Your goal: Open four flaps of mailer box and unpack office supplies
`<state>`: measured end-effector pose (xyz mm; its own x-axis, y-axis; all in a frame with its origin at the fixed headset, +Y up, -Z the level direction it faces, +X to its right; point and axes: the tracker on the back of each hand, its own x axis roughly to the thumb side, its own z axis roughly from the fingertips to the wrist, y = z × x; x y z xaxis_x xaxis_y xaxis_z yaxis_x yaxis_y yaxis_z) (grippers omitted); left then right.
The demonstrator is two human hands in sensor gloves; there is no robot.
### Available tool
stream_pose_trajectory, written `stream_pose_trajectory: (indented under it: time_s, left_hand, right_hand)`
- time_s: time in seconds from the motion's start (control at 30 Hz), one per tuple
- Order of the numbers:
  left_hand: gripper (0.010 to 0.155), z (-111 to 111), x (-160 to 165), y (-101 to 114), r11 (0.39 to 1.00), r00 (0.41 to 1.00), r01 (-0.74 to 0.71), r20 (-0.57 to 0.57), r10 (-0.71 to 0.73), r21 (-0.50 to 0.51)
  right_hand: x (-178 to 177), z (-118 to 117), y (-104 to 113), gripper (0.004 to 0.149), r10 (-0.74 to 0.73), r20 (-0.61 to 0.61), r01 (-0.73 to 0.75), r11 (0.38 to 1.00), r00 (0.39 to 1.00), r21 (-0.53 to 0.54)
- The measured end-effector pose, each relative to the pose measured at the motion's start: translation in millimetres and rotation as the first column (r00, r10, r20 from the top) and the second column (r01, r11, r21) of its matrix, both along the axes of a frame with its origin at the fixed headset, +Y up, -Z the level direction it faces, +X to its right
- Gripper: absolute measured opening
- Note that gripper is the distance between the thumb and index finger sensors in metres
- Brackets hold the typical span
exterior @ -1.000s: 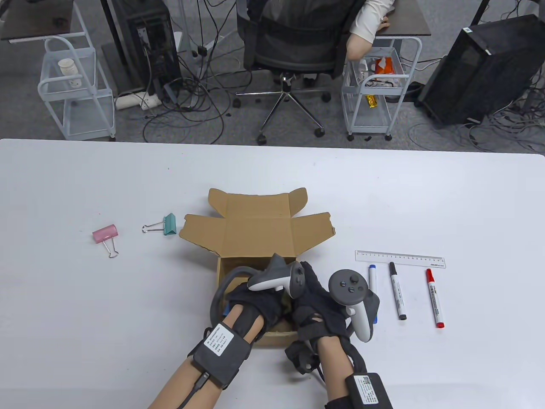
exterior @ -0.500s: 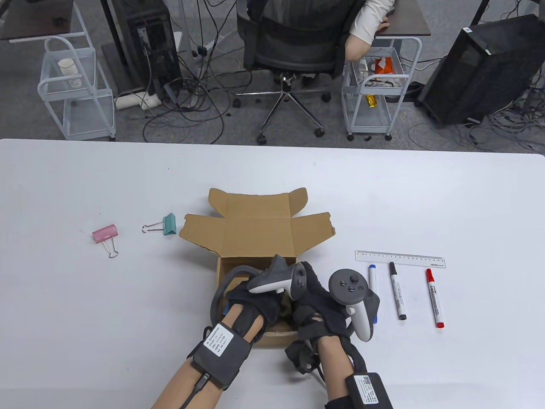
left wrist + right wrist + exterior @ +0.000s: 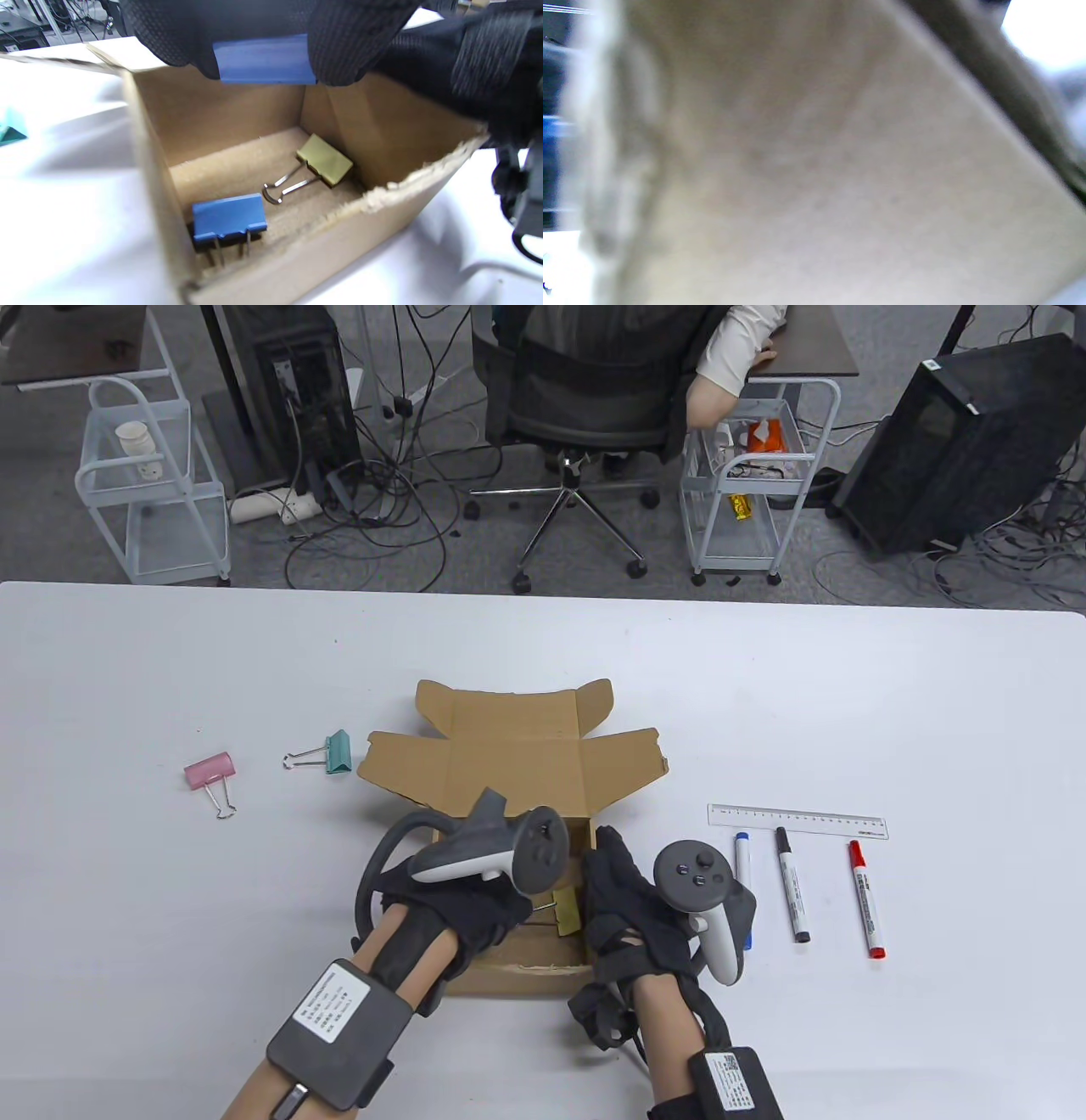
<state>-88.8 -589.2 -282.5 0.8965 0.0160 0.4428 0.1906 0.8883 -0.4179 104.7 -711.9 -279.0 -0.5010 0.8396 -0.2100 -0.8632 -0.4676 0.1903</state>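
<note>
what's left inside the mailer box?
Inside the mailer box: a blue binder clip and an olive one. The left hand holds another blue clip above. Near corners are hidden.

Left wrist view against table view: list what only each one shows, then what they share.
Only the left wrist view shows a blue binder clip on the box floor and another blue clip pinched by the left hand. Only the table view shows the ruler, three markers and the pink clip on the table. Both show the open box and the yellow clip inside.
</note>
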Motion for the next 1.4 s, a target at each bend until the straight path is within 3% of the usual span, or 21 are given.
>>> stream_pose_trajectory:
  time_s: [0.2, 0.47, 0.7, 0.9, 1.1, 1.4]
  left_hand:
    - [0.069, 4, -70, 38, 0.996, 0.992, -0.028, -0.119, 0.037, 0.080]
    - [0.069, -2, -185, 42, 0.990, 0.934, 0.002, -0.355, 0.048, 0.141]
    - [0.069, -21, -291, 3, 0.989, 0.804, 0.048, -0.593, 0.046, 0.141]
    - [0.069, -41, -348, -39, 0.992, 0.697, 0.016, -0.713, 0.078, 0.124]
    - [0.069, -63, -377, -78, 0.994, 0.634, -0.026, -0.767, 0.100, 0.107]
    - [0.069, -87, -386, -116, 0.999, 0.616, 0.047, -0.788, -0.006, 0.029]
  right_hand:
    - [0, 0, 0, 0.064, -0.002, 0.002, 0.002, 1.000, 1.000, -0.001]
    - [0, 0, 0, 0.064, 0.000, 0.003, 0.000, 1.000, 1.000, 0.000]
    - [0, 0, 0, 0.064, 0.003, 0.008, -0.003, 1.000, 1.000, 0.001]
    - [0, 0, 0, 0.064, 0.016, 0.008, -0.016, 1.000, 1.000, 0.002]
    - [1, 1, -1, 0.064, 0.006, 0.011, -0.006, 1.000, 1.000, -0.003]
    - [1, 1, -1, 0.064, 0.014, 0.011, -0.014, 1.000, 1.000, -0.001]
